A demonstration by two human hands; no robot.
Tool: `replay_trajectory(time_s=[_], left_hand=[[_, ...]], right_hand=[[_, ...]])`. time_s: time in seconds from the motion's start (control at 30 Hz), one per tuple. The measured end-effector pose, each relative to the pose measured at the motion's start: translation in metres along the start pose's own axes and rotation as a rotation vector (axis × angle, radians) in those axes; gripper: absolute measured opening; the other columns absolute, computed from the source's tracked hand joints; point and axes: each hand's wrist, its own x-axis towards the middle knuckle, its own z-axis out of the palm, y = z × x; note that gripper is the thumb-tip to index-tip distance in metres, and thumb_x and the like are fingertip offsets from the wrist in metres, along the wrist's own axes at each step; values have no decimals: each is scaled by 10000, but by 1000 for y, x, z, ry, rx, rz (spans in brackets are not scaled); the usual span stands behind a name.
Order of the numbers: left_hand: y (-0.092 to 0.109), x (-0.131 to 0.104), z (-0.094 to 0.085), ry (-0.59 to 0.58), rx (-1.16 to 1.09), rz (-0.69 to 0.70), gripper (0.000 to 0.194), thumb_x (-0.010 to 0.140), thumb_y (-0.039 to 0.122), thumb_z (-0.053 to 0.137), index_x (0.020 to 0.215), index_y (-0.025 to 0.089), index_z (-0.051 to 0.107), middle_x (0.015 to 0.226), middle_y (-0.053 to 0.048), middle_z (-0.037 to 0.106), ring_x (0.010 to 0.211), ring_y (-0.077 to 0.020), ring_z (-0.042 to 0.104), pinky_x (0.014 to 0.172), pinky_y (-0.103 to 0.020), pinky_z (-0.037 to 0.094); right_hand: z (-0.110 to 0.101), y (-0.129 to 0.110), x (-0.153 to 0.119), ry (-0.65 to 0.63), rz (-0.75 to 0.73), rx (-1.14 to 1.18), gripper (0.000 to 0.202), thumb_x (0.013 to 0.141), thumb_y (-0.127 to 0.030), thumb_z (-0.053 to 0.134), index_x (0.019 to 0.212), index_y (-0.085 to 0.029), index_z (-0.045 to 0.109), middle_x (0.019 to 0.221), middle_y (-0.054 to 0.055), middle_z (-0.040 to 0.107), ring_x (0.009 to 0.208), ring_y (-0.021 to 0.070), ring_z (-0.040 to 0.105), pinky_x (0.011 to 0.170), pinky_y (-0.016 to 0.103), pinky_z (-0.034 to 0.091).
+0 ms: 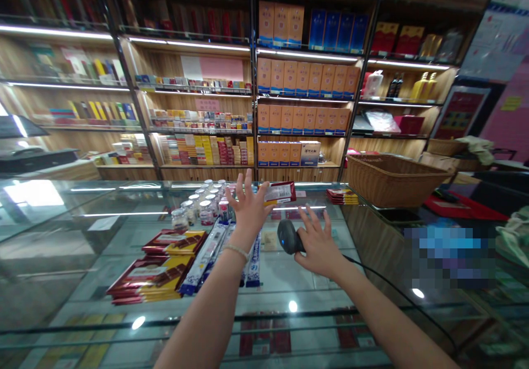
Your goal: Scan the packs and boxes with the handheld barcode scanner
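Observation:
My left hand (249, 206) is raised over the counter, its fingers spread. Just beyond its thumb is a red-wrapped chocolate bar (281, 193), back label showing; whether thumb and wrapper touch is unclear. A dark barcode scanner (290, 237) with a small blue light sits under my right hand (320, 245). The thumb lies against its body while several fingers stretch forward, and the palm hides the handle. Below my left hand lie long blue-and-white packets (206, 253). Left of them are stacked red-and-yellow chocolate bars (159, 272), with small lidded jars (206, 212) behind.
The glass counter (297, 286) spans the front. More chocolate bars (342, 196) are stacked near its far edge, beside a wicker basket (392, 179). The scanner's black cable (397, 286) runs to the lower right. Shelves of boxed goods (303, 77) line the wall.

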Motion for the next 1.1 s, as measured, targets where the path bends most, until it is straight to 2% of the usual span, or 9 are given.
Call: replay_trajectory(time_s=[0.23, 0.37, 0.43, 0.5, 0.6, 0.67, 0.8, 0.93, 1.1], left_hand=[[1, 0, -2, -18, -15, 3, 613, 752, 424, 852, 1317, 349, 626, 1728, -114, 200, 1583, -410, 168, 1218, -730, 14], [-2, 0, 1, -5, -6, 12, 626, 747, 442, 854, 1322, 349, 624, 1725, -122, 210, 1580, -415, 172, 1209, -742, 17], [-2, 0, 2, 2, -11, 14, 636, 737, 438, 863, 1321, 349, 628, 1722, -127, 218, 1580, -418, 169, 1208, -744, 23], [-2, 0, 2, -1, -18, 15, 631, 736, 427, 866, 1318, 351, 632, 1720, -125, 226, 1579, -415, 173, 1211, -739, 39], [0, 0, 1, -5, -25, 17, 625, 732, 415, 870, 1309, 352, 639, 1718, -121, 234, 1578, -410, 185, 1216, -732, 42], [1, 0, 1, -9, -25, 20, 626, 727, 400, 875, 1305, 354, 641, 1718, -117, 238, 1578, -404, 189, 1221, -726, 23], [0, 0, 2, -18, -6, 26, 628, 717, 389, 880, 1299, 356, 645, 1717, -111, 241, 1576, -405, 193, 1219, -732, -2], [0, 0, 3, -13, 24, 42, 637, 712, 422, 879, 1301, 353, 647, 1716, -116, 244, 1570, -409, 206, 1217, -732, 23], [4, 0, 2, -34, -9, 98, 692, 666, 449, 910, 1302, 357, 653, 1719, -126, 229, 1566, -418, 213, 1220, -715, 28]], right_hand=[[-13, 0, -3, -129, -10, 49, 470, 817, -475, 667, 1137, -132, 690, 1699, 221, 181, 1597, 382, 84, 1239, 669, -47], [-22, 20, -1, -170, -3, 105, 654, 846, -564, 648, 1377, -185, 603, 1690, 218, 231, 1595, 363, 126, 1243, 668, 27], [-28, 36, 5, -131, 43, 104, 708, 893, -574, 597, 1505, -233, 496, 1689, 187, 262, 1594, 347, 145, 1246, 653, 78], [-35, 51, 18, -42, 121, 40, 697, 918, -562, 574, 1528, -241, 471, 1689, 169, 276, 1596, 360, 126, 1239, 666, 85], [-39, 65, 41, 95, 179, -46, 791, 902, -562, 618, 1585, -245, 377, 1717, 160, 191, 1593, 400, 76, 1218, 707, 45], [-36, 67, 56, 152, 185, -63, 863, 874, -568, 660, 1609, -268, 321, 1733, 149, 118, 1592, 411, 52, 1212, 714, 31], [-14, 67, 70, 195, 211, -41, 885, 864, -569, 678, 1610, -272, 304, 1734, 158, 96, 1592, 395, 44, 1215, 694, 27], [8, 70, 66, 245, 256, -7, 866, 869, -577, 682, 1600, -287, 320, 1720, 160, 157, 1584, 385, 96, 1209, 685, 58], [16, 77, 60, 306, 237, 18, 847, 859, -596, 688, 1581, -303, 354, 1713, 154, 186, 1570, 375, 154, 1204, 658, 94]])
